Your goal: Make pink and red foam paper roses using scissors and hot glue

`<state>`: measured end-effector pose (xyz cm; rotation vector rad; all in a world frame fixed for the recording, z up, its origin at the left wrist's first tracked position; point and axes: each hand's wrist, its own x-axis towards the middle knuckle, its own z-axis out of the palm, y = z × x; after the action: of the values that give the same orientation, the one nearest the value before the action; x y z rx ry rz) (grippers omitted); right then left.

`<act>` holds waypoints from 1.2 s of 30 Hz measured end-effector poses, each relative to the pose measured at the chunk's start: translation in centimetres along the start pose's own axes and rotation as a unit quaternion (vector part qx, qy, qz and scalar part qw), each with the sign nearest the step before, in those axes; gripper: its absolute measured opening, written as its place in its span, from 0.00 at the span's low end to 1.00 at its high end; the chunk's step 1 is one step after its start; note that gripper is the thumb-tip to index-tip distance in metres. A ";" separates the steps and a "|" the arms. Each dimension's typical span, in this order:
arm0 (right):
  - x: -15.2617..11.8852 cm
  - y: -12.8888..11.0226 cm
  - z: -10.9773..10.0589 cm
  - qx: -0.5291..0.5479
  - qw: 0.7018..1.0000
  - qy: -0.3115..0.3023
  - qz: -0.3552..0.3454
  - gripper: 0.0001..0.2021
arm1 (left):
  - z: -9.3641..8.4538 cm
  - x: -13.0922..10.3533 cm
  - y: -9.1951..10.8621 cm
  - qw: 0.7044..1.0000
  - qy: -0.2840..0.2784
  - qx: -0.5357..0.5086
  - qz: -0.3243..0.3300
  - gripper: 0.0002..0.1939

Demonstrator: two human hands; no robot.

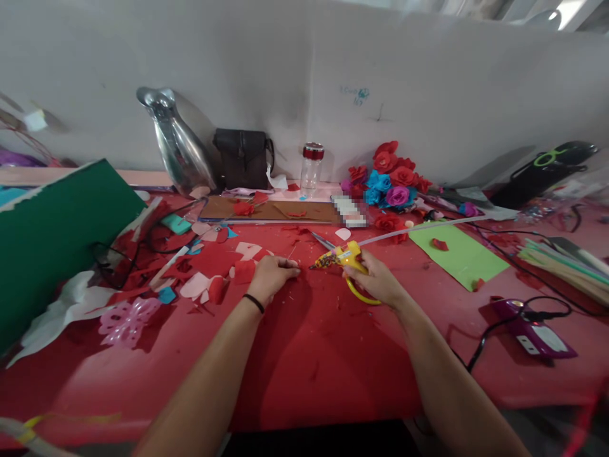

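My right hand (pixel 373 276) grips a yellow hot glue gun (pixel 349 254), its dark nozzle pointing left toward my other hand. A long whitish glue stick (pixel 419 228) runs out of the gun's back to the right. My left hand (pixel 273 276) is closed in a pinch just left of the nozzle, apart from it. A thin light strand shows at its fingertips; what the fingers hold is too small to tell. Red paper pieces (pixel 244 271) lie beside its knuckles. Behind the glue gun, a pair of scissors (pixel 323 240) is partly visible.
Pink and red paper scraps (pixel 195 285) cover the left, by a green board (pixel 71 235). At the back stand a steel jug (pixel 178 146), a glass jar (pixel 311 174) and paper roses (pixel 397 178). Rightward lie green paper (pixel 457 254) and a purple power strip (pixel 535 330) with a cable.
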<state>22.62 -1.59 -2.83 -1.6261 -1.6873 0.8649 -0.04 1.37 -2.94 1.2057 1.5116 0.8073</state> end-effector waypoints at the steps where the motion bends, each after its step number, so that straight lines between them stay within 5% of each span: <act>1: 0.2 0.1 0.0 -0.037 0.999 0.016 0.009 0.13 | -0.3 -0.2 0.3 1.000 -0.010 -0.021 -0.001 0.01; 7: 0.5 0.3 0.0 -0.231 0.962 0.143 -0.009 0.12 | -2.9 -2.0 1.9 0.996 -0.081 -0.038 0.029 0.09; 11: -0.4 -2.4 0.1 -0.226 0.937 0.252 -0.082 0.12 | -3.3 -2.7 2.6 0.993 -0.079 -0.008 0.090 0.07; 13: -0.8 -4.5 0.4 -0.131 0.966 0.180 -0.130 0.10 | -3.3 -3.0 3.2 0.987 -0.092 0.033 0.127 0.05; 16: -0.8 -7.4 1.1 0.011 0.991 -0.026 -0.132 0.09 | -3.1 -3.6 4.6 0.973 -0.116 0.099 0.176 0.04; 18: -0.5 -8.4 1.5 0.039 0.991 -0.069 -0.104 0.07 | -2.9 -4.1 5.6 0.962 -0.110 0.146 0.203 0.04; 22: 0.0 -8.7 1.8 0.051 0.991 -0.086 -0.087 0.06 | -2.7 -4.6 6.9 0.947 -0.079 0.213 0.228 0.08; 30: 0.3 -7.3 1.8 0.194 0.974 -0.117 -0.008 0.05 | -2.1 -3.5 5.9 0.952 -0.134 0.174 0.213 0.03; 33: 0.6 -6.6 2.0 0.250 0.963 -0.096 0.008 0.05 | -2.0 -3.5 5.5 0.960 -0.135 0.125 0.212 0.08; 36: 0.8 -6.2 1.9 0.323 0.946 -0.018 0.031 0.07 | -2.3 -4.0 5.7 0.968 -0.079 0.071 0.229 0.14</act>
<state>17.42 -0.95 1.03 -1.2106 -1.1886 1.3168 -0.63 -0.69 4.05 1.7223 1.1904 0.8860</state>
